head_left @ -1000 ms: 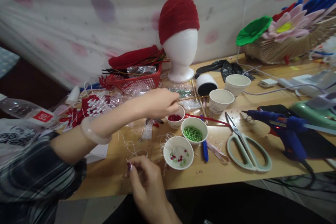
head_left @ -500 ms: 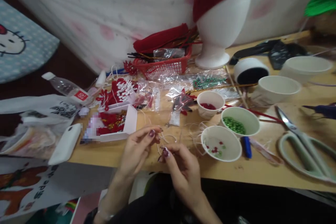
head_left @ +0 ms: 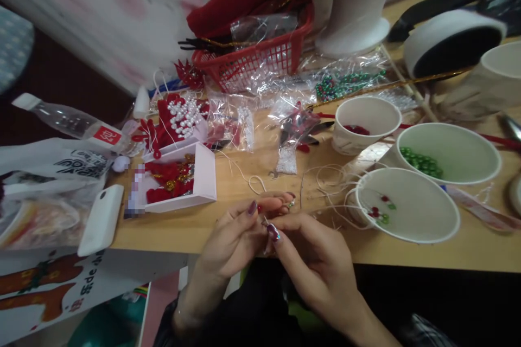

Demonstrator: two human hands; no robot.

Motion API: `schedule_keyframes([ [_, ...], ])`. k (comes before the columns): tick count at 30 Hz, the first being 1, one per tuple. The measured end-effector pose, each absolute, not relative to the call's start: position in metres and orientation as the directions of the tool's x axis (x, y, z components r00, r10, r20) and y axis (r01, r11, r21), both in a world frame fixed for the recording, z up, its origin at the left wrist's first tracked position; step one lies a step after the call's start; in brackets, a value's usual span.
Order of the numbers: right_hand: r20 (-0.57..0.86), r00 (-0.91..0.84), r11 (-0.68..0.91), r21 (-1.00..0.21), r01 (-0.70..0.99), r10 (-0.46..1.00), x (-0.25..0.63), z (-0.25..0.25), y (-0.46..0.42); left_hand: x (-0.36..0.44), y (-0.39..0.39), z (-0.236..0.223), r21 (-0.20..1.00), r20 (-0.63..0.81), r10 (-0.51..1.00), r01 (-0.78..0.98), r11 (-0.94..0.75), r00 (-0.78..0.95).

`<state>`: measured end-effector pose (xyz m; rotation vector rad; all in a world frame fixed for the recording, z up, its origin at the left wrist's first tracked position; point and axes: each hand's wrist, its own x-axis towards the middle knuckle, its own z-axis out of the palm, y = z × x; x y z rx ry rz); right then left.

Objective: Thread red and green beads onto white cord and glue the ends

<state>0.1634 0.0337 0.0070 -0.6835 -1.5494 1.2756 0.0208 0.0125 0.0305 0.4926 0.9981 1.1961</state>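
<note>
My left hand [head_left: 234, 238] is closed, with thumb and forefinger pinching a small red bead [head_left: 259, 208]. Against it, my right hand [head_left: 325, 263] is closed too, its thumb and forefinger gripping what looks like the end of a thin white cord; my fingers partly hide it. A loop of white cord [head_left: 255, 179] lies just beyond my fingers. To the right, a paper cup [head_left: 439, 222] holds cords with red and green beads on them. Behind it stand a cup of green beads [head_left: 421, 162] and a smaller cup of red beads [head_left: 357, 130].
A white box [head_left: 205, 179] of red and gold ornaments lies at left, near a white phone [head_left: 101, 219] and a plastic bottle [head_left: 77, 122]. Behind are a red basket [head_left: 260, 59], clear bead packets [head_left: 288, 160] and a white foam head stand [head_left: 354, 32]. The table's front edge runs below my hands.
My left hand has come back from the red bead cup to meet my right hand, bead between its fingertips. The view has turned left and moved closer to the table.
</note>
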Motion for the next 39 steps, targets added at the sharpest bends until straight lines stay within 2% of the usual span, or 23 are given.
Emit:
schedule_keyframes([
  [6,0.27,-0.378,0.225,-0.961,-0.158,0.886,0.164,0.006,0.033,0.024,0.015,0.026,0.786,-0.371,0.926,-0.509,0.352,0.066],
  [14,0.13,-0.437,0.031,-0.974,-0.226,0.89,0.167,0.011,0.034,0.025,0.014,0.025,0.772,-0.308,0.947,-0.559,0.303,0.088],
  [24,0.038,-0.462,-0.076,-0.971,-0.225,0.886,0.168,0.014,0.036,0.021,0.012,0.02,0.858,-0.195,0.977,-0.466,0.215,0.09],
  [27,0.038,-0.462,-0.079,-0.969,-0.232,0.886,0.168,0.015,0.036,0.018,0.011,0.018,0.931,-0.112,0.991,-0.341,0.13,0.073],
  [32,0.077,-0.445,-0.031,-0.973,-0.23,0.892,0.167,0.015,0.037,0.009,0.008,0.02,0.998,0.057,0.994,0.001,-0.058,0.089],
  [36,0.105,-0.44,-0.002,-0.971,-0.238,0.892,0.167,0.013,0.037,0.004,0.005,0.027,0.939,0.167,0.98,0.286,-0.192,0.109],
  [39,0.157,-0.415,0.056,-0.968,-0.245,0.896,0.168,0.012,0.037,0.003,0.002,0.032,0.873,0.208,0.971,0.424,-0.24,0.12],
])
